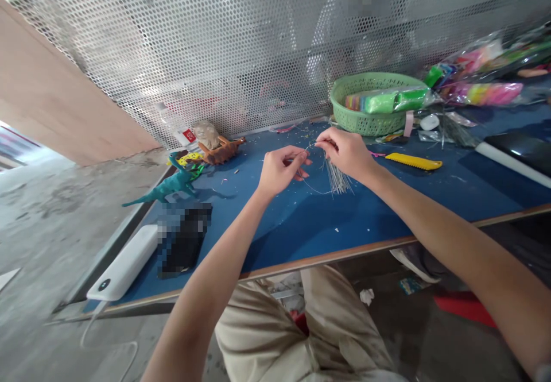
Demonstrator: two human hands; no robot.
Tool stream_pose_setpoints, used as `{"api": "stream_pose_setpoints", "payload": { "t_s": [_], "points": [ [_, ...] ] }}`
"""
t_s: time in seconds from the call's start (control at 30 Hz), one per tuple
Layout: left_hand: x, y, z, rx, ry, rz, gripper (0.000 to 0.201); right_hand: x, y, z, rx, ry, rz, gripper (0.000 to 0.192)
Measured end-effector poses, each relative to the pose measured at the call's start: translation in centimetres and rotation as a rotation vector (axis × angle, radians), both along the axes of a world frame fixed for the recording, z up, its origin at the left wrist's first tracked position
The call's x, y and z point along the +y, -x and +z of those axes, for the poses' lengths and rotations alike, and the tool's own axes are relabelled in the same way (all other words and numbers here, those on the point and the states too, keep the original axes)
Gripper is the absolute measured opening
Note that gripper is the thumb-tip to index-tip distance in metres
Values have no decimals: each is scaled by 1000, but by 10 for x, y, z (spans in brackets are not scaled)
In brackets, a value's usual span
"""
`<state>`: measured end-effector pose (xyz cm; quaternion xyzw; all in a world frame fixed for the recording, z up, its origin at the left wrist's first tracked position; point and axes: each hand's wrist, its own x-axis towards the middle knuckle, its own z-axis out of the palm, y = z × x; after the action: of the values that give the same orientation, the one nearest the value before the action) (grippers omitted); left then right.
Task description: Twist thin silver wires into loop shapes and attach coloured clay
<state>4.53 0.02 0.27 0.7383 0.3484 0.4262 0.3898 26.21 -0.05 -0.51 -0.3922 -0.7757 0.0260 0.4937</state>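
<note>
My left hand (279, 168) is closed in a pinch on a thin wire, held just above the blue tabletop. Close by on the right, my right hand (344, 151) pinches the same fine strand, which spans the small gap between my fingertips. Below my right hand lies a bundle of thin, pale wires (339, 181), its ends fanned toward me. One loose wire (316, 191) curves across the table from the bundle toward my left hand. A yellow utility knife (414, 161) rests to the right of my right hand.
Left are a teal toy dinosaur (174, 184), a brown toy dinosaur (221, 150), a plastic bottle (174, 123), a white power bank (124, 264) and a black phone (187, 238). A green basket (340, 97) with packets stands behind, against a perforated metal screen (241, 43).
</note>
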Motion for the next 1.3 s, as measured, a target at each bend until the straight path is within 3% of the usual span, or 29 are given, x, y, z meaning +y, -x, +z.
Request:
{"api": "stream_pose_setpoints", "payload": {
  "t_s": [0.17, 0.33, 0.5, 0.63, 0.73, 0.8, 0.9, 1.0, 1.13, 1.3],
  "points": [
    [4, 2, 2, -26, 58, -52, 30, -1, 1, 2, -46, -9, 19, 17],
    [1, 5, 9, -95, 376, -302, 33, -10, 4, 4, -123, -7, 81, 16],
    [0, 4, 10, -97, 342, -317, 34, -14, 6, 5, -107, 14, 75, 16],
    [8, 8, 9, -206, 246, -224, 31, -1, -1, 2, 107, 229, 179, 22],
    [14, 11, 9, -375, 233, -119, 25, 11, -8, -1, 397, 501, 394, 25],
    [15, 11, 10, -519, 318, -122, 21, 14, -10, -1, 578, 629, 556, 34],
    [12, 11, 11, -684, 500, -164, 23, 13, -9, 3, 755, 632, 646, 45],
    [10, 12, 11, -694, 623, -172, 36, 7, -6, 6, 806, 637, 678, 50],
    [13, 13, 7, -661, 605, -258, 46, 4, 1, 5, 816, 734, 701, 45],
    [16, 12, 1, -633, 548, -305, 48, 5, 8, 2, 892, 662, 657, 47]
  ]
}}
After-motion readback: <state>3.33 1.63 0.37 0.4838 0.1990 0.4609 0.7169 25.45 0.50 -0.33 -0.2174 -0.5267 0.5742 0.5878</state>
